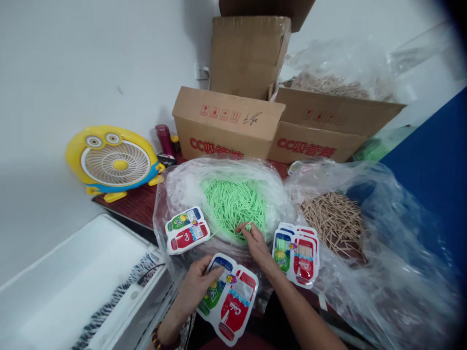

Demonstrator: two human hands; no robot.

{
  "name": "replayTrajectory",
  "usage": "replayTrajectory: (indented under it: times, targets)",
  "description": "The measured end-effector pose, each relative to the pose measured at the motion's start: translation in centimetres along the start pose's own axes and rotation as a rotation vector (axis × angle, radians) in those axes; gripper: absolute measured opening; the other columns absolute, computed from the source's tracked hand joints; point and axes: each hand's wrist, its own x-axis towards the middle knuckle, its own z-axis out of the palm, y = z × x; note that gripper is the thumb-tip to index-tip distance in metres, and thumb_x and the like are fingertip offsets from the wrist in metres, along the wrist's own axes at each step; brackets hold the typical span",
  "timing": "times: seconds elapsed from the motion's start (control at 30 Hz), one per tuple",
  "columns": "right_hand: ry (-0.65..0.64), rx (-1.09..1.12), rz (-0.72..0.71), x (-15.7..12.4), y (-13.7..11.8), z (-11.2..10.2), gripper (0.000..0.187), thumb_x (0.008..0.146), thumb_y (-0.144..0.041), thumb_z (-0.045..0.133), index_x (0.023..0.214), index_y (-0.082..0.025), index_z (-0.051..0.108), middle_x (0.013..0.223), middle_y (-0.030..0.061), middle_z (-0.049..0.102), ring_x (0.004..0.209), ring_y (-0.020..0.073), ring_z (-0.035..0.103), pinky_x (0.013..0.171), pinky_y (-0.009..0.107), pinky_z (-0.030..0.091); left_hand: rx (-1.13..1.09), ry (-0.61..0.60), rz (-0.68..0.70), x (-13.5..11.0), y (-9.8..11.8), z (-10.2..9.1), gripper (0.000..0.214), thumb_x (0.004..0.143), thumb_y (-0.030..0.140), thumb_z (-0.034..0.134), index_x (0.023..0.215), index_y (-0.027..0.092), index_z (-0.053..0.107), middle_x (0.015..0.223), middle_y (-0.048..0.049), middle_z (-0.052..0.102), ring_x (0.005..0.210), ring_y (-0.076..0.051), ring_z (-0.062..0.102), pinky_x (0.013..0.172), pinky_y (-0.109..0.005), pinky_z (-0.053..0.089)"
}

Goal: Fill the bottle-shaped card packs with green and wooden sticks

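My left hand (199, 282) grips a flat printed pouch (231, 301) shaped like two bottles, green and red, marked Cola. My right hand (255, 240) reaches into a clear plastic bag (182, 187) full of green sticks (233, 204), with its fingertips pinched on a few of them. One more bottle-shaped pouch (187, 230) lies on the bag's left edge. A stack of pouches (297, 253) with sticks inside lies just right of my right hand.
A second clear bag holds tan sticks (333, 221) at right. Cardboard boxes (226, 124) with red print stand behind, one with another bag of sticks (328, 85). A yellow desk fan (113, 163) and a dark red bottle (165, 139) sit at left. A white surface (73, 282) lies lower left.
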Motion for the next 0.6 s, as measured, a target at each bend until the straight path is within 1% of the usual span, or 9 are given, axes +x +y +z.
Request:
replayTrajectory:
  times: [0.1, 0.17, 0.23, 0.3, 0.37, 0.43, 0.5, 0.53, 0.6]
  targets:
    - [0.041, 0.087, -0.035, 0.2, -0.5, -0.1, 0.019, 0.09, -0.035, 0.045, 0.095, -0.023, 0.059, 0.09, 0.0015, 0.067, 0.091, 0.0196, 0.059, 0.09, 0.032, 0.038, -0.005, 0.004, 0.005, -0.2, 0.1, 0.0, 0.03, 0.076, 0.043, 0.067, 0.085, 0.014, 0.067, 0.075, -0.0032, 0.068, 0.068, -0.018, 0.061, 0.061, -0.025, 0.046]
    - [0.037, 0.107, -0.045, 0.2, -0.7, -0.2, 0.017, 0.09, -0.035, 0.047, 0.096, -0.024, 0.058, 0.088, 0.0009, 0.067, 0.089, 0.0191, 0.059, 0.087, 0.032, 0.04, -0.013, -0.001, 0.008, -0.3, 0.2, 0.1, 0.029, 0.076, 0.043, 0.067, 0.083, 0.015, 0.066, 0.075, -0.0028, 0.068, 0.067, -0.018, 0.061, 0.061, -0.025, 0.046]
    - [0.003, 0.067, -0.029, 0.1, -0.6, -0.3, 0.017, 0.089, -0.037, 0.049, 0.092, -0.024, 0.059, 0.086, 0.0003, 0.066, 0.086, 0.0188, 0.058, 0.084, 0.031, 0.04, -0.02, -0.008, 0.005, -0.2, 0.1, 0.1, 0.028, 0.077, 0.041, 0.067, 0.084, 0.015, 0.065, 0.075, -0.0027, 0.068, 0.067, -0.017, 0.061, 0.061, -0.024, 0.045]
    - [-0.016, 0.016, -0.016, 0.0, -0.4, -0.3, 0.02, 0.088, -0.039, 0.049, 0.084, -0.023, 0.061, 0.084, 0.0005, 0.066, 0.084, 0.0188, 0.059, 0.084, 0.032, 0.04, -0.027, -0.008, 0.0, -0.1, 0.0, 0.2, 0.027, 0.077, 0.041, 0.068, 0.085, 0.015, 0.065, 0.075, -0.0025, 0.068, 0.066, -0.017, 0.061, 0.06, -0.024, 0.045]
    - [0.034, 0.043, -0.007, 0.2, -0.2, -0.3, 0.023, 0.087, -0.041, 0.05, 0.082, -0.022, 0.062, 0.083, 0.0013, 0.068, 0.085, 0.0194, 0.059, 0.086, 0.033, 0.04, -0.023, 0.002, -0.002, 0.0, -0.1, 0.2, 0.027, 0.077, 0.041, 0.068, 0.085, 0.015, 0.064, 0.075, -0.0021, 0.068, 0.065, -0.016, 0.061, 0.059, -0.024, 0.045]
    - [0.144, 0.207, 0.026, 0.6, -0.3, -0.4, 0.021, 0.084, -0.042, 0.055, 0.085, -0.022, 0.062, 0.081, 0.0014, 0.07, 0.086, 0.0203, 0.062, 0.09, 0.037, 0.041, -0.009, 0.009, -0.007, 0.1, -0.1, 0.2, 0.028, 0.076, 0.041, 0.069, 0.083, 0.014, 0.065, 0.072, -0.0017, 0.067, 0.063, -0.016, 0.06, 0.058, -0.023, 0.044]
    - [0.242, 0.476, 0.09, 1.2, -0.8, -0.6, 0.021, 0.08, -0.041, 0.061, 0.087, -0.022, 0.06, 0.076, 0.0009, 0.071, 0.085, 0.0217, 0.065, 0.09, 0.041, 0.044, 0.005, 0.003, -0.025, 0.1, -0.1, 0.2, 0.03, 0.075, 0.042, 0.07, 0.081, 0.014, 0.066, 0.07, -0.0017, 0.067, 0.06, -0.016, 0.06, 0.056, -0.023, 0.044]
    - [0.267, 0.617, 0.123, 1.5, -1.2, -0.7, 0.02, 0.077, -0.04, 0.064, 0.086, -0.022, 0.059, 0.075, 0.001, 0.071, 0.084, 0.0225, 0.067, 0.088, 0.042, 0.046, 0.011, -0.001, -0.033, 0.2, 0.0, 0.2, 0.03, 0.074, 0.043, 0.07, 0.08, 0.013, 0.066, 0.069, -0.0018, 0.067, 0.06, -0.016, 0.06, 0.056, -0.023, 0.044]
    - [0.277, 0.851, 0.165, 1.8, -2.1, -1.1, 0.019, 0.074, -0.036, 0.07, 0.082, -0.022, 0.059, 0.076, 0.002, 0.071, 0.086, 0.024, 0.068, 0.084, 0.044, 0.05, 0.028, -0.006, -0.04, 0.4, 0.0, 0.3, 0.031, 0.074, 0.044, 0.07, 0.079, 0.013, 0.066, 0.067, -0.002, 0.067, 0.059, -0.016, 0.06, 0.055, -0.023, 0.043]
